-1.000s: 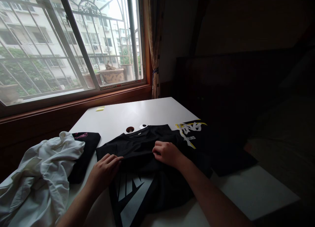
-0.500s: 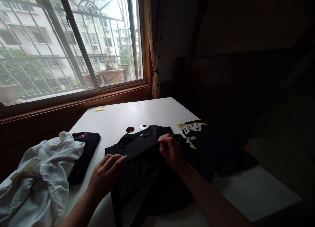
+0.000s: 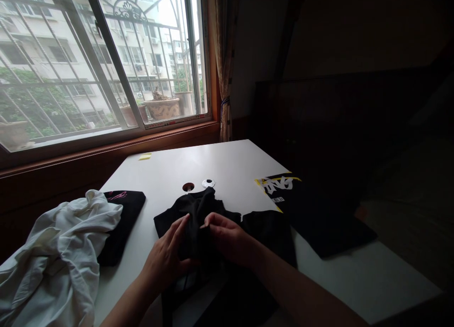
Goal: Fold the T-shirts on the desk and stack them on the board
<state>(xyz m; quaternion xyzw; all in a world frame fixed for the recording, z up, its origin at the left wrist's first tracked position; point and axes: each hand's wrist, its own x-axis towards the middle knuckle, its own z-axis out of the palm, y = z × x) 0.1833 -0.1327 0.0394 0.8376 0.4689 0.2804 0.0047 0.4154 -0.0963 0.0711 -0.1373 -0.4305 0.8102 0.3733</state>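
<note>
A black T-shirt [image 3: 198, 206] lies bunched on the white table in front of me, its cloth gathered into folds between my hands. My left hand [image 3: 168, 251] rests against the left side of the folds, fingers stretched out and thumb apart. With thumb and forefinger together, my right hand [image 3: 230, 237] pinches the shirt near its middle. The lower part of the shirt, dark and partly covered by my arms, spreads toward me. Part of its black cloth reaches out to the right of my right hand.
On the white table [image 3: 227, 161], a crumpled white garment [image 3: 67, 242] overlaps a folded black garment [image 3: 124, 223] at left. A black garment with white lettering and yellow lines [image 3: 319, 223] lies at right. Beyond are a round hole [image 3: 188, 187], a white ring [image 3: 208, 183] and a yellow note [image 3: 145, 156].
My hands have come closer together and lower, and the spread upper cloth of the black T-shirt is now bunched. My left fingers have come off the edge they pinched.
</note>
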